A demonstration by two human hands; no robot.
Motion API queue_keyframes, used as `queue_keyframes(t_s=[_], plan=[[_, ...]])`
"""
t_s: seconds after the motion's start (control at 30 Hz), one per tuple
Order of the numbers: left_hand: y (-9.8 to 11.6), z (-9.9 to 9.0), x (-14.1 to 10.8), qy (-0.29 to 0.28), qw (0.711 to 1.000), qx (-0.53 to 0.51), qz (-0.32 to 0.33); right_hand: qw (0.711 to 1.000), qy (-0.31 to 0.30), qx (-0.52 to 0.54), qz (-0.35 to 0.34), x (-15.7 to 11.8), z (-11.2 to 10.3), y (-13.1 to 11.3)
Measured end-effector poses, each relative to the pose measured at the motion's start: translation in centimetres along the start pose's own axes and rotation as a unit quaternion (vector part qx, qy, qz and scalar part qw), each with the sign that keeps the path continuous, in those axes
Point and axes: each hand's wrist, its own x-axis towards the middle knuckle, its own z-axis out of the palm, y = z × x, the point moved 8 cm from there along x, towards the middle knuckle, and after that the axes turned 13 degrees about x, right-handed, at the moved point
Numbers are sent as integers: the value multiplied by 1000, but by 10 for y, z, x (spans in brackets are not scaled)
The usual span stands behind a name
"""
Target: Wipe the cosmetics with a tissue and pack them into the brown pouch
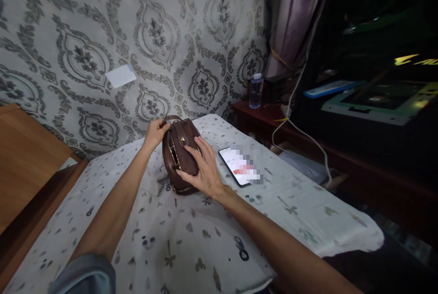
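A brown leather handbag (186, 159) with gold zippers and a strap tab with a gold stud lies on the patterned bedsheet. One zipper on its left side is partly undone, showing a dark gap. My left hand (156, 133) pinches the bag at its upper left, near the carry handle (171, 117); whether a zipper pull is between the fingers cannot be made out. Spread across the front of the bag is my right hand (203, 170), thumb by the zipper edge and fingers stretched over the leather.
Just right of the bag lies a phone (236, 166) with a lit, partly blurred screen. A water bottle (256, 91) stands on the dark red table (241, 109), with a white cable (308, 136) hanging in front. The patterned wall is behind; a wooden board (30, 157) stands left.
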Motion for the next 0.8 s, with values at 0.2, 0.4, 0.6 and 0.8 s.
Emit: queue_keyframes(t_s=[0.2,0.4,0.6,0.8], plan=[[4,-3,-17,9,999,1,38,1000,4,6,-3,0,-2,-1],[1,2,-5,-14,999,-27,29,1000,-8,-8,-10,-1,0,-2],[-3,3,-1,-76,995,-57,11,999,29,25,-3,1,-6,-4],[-6,11,-6,-129,991,-39,-3,996,38,64,41,3,-9,-2]])
